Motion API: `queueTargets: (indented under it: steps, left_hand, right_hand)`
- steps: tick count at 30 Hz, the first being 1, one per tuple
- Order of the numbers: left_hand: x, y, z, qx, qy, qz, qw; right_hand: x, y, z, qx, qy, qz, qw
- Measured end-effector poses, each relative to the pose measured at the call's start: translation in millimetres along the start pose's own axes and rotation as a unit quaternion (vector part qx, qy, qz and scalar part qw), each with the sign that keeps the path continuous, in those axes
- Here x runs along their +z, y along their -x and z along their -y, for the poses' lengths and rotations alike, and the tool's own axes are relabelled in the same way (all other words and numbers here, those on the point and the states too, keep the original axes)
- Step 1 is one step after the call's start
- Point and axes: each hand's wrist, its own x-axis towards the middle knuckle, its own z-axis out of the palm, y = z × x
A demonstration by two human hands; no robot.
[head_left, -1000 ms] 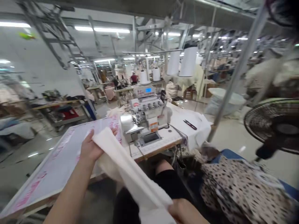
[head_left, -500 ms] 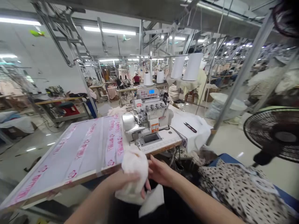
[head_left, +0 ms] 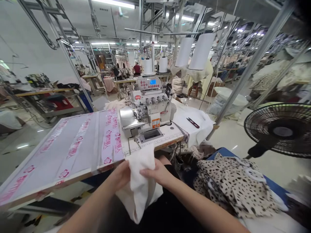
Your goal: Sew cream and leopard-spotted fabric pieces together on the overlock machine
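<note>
Left hand (head_left: pixel 120 176) and right hand (head_left: pixel 155 171) gripped soft cream cloth (head_left: pixel 139 191), lower centre.
Cloth was off the white overlock sewing machine (head_left: pixel 145 110); black-spotted beige fabric (head_left: pixel 233 184) lay piled lower right.

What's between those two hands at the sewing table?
A bunched cream cloth lies between the left hand and the right hand, touching both, in the head view.

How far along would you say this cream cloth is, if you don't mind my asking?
Done, it seems: a pile of leopard-spotted fabric lies on the blue surface at right. In hand: the cream cloth, held by the left hand and right hand. Left, perhaps: the white fabric beside the overlock machine.
</note>
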Motion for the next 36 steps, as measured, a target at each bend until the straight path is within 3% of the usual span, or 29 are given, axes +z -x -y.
queueTargets:
  steps: [3,5,10,14,23,33,36]
  left_hand:
    - [5,-10,-10,0.037,0.042,-0.087,0.995]
    - [6,-10,-18,0.045,0.052,-0.112,0.991]
    - [4,2,-31,0.031,0.015,-0.096,0.995]
    - [2,11,-35,0.018,-0.045,-0.065,0.997]
    - [1,15,-33,0.002,-0.038,-0.116,0.993]
    - [-2,11,-35,0.003,-0.009,-0.134,0.991]
    - [1,10,-42,0.005,0.013,-0.154,0.988]
  right_hand:
    - [-2,3,0,0.006,0.031,0.030,0.999]
    - [-5,4,2,0.008,0.034,0.032,0.999]
    - [-15,-1,11,-0.061,-0.015,-0.039,0.997]
    - [-17,-6,16,-0.084,0.014,-0.078,0.993]
    - [-20,-4,15,-0.110,0.110,-0.051,0.987]
    - [-25,-7,19,-0.100,0.100,-0.059,0.988]
    - [-25,-9,17,-0.085,0.090,-0.019,0.992]
